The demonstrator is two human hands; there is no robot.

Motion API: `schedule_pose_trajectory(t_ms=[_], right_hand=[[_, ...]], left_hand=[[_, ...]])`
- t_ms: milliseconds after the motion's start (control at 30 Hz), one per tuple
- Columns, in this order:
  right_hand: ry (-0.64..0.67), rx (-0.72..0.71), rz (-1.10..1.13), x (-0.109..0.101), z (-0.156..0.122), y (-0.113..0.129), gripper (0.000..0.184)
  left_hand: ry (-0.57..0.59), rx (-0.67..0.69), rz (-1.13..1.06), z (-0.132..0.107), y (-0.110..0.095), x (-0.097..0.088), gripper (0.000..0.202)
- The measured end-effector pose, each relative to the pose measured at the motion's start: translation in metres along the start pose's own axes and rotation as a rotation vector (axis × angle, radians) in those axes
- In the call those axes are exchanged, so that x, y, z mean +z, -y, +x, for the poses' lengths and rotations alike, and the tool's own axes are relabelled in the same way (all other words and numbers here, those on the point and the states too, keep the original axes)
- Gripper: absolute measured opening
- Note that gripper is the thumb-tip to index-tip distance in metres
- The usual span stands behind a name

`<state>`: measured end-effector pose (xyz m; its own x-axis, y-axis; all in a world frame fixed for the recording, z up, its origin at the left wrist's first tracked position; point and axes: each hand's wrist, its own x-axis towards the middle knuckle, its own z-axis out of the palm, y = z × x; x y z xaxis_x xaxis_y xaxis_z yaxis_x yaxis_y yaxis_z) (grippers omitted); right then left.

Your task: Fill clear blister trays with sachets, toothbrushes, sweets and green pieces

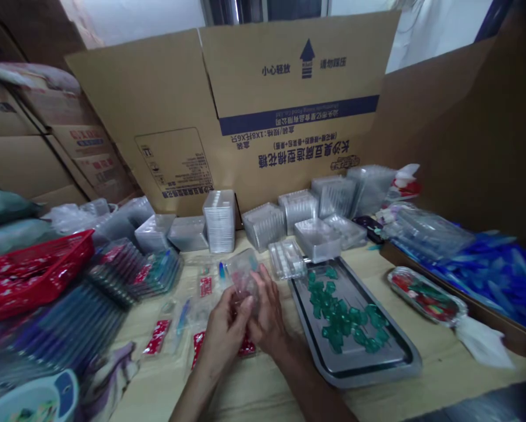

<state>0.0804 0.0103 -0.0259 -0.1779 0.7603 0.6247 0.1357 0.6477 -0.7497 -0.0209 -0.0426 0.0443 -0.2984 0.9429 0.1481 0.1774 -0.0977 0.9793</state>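
Note:
My left hand (pixel 230 316) and my right hand (pixel 266 308) meet over the middle of the table, both closed around a clear plastic tray (pixel 244 271). The tray is tilted up, and something reddish shows blurrily through it. Below and left of my hands lie several clear trays with red patterned packets (pixel 157 337) and blue sticks (pixel 184 315). Part of this group is hidden by my hands and forearms. To the right of my right hand, a metal tray (pixel 364 363) holds a heap of green translucent pieces (pixel 340 316).
Stacked clear trays (pixel 219 223) line the back against a large cardboard sheet (pixel 289 76). At right, a brown box (pixel 500 337) holds blue pieces (pixel 500 275). A red basket (pixel 81 252), filled packs (pixel 74 316) and a pale blue basin (pixel 65 390) crowd the left.

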Motion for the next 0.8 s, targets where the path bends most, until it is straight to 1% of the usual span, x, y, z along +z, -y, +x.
schedule_pose_trajectory(t_ms=[67, 133, 233, 333, 467, 533, 600, 633, 667, 733, 800], right_hand=[[-0.02, -0.01, -0.128, -0.002, 0.002, 0.0, 0.069], [-0.046, 0.005, -0.202, -0.007, 0.005, 0.002, 0.073], [-0.142, 0.053, -0.205, -0.01, 0.008, 0.004, 0.073], [-0.264, 0.12, -0.162, -0.008, 0.008, 0.005, 0.062], [-0.298, 0.183, -0.137, -0.007, 0.009, 0.004, 0.035], [-0.342, 0.218, -0.141, -0.01, 0.011, 0.006, 0.032], [-0.363, 0.228, -0.15, -0.012, 0.013, 0.008, 0.031], [-0.337, 0.217, -0.154, -0.012, 0.014, 0.01, 0.029], [-0.285, 0.201, -0.158, -0.011, 0.014, 0.011, 0.026], [-0.117, 0.17, -0.177, -0.006, 0.012, 0.013, 0.022], [0.078, 0.147, -0.208, 0.001, 0.009, 0.013, 0.022]], left_hand=[[-0.041, 0.021, -0.071, 0.012, 0.003, 0.013, 0.037], [-0.073, 0.026, -0.106, 0.03, 0.004, 0.02, 0.036], [-0.071, -0.007, -0.116, 0.065, -0.003, 0.026, 0.041], [-0.063, -0.007, -0.105, 0.098, -0.018, 0.03, 0.042], [0.002, -0.005, -0.065, 0.131, -0.038, 0.035, 0.036], [0.001, 0.023, -0.041, 0.145, -0.045, 0.037, 0.032], [-0.055, 0.06, -0.047, 0.158, -0.051, 0.041, 0.033], [-0.08, 0.063, -0.07, 0.164, -0.052, 0.044, 0.034], [-0.081, 0.037, -0.107, 0.168, -0.052, 0.048, 0.035], [-0.005, -0.103, -0.193, 0.173, -0.047, 0.059, 0.037], [0.091, -0.257, -0.244, 0.172, -0.034, 0.075, 0.033]])
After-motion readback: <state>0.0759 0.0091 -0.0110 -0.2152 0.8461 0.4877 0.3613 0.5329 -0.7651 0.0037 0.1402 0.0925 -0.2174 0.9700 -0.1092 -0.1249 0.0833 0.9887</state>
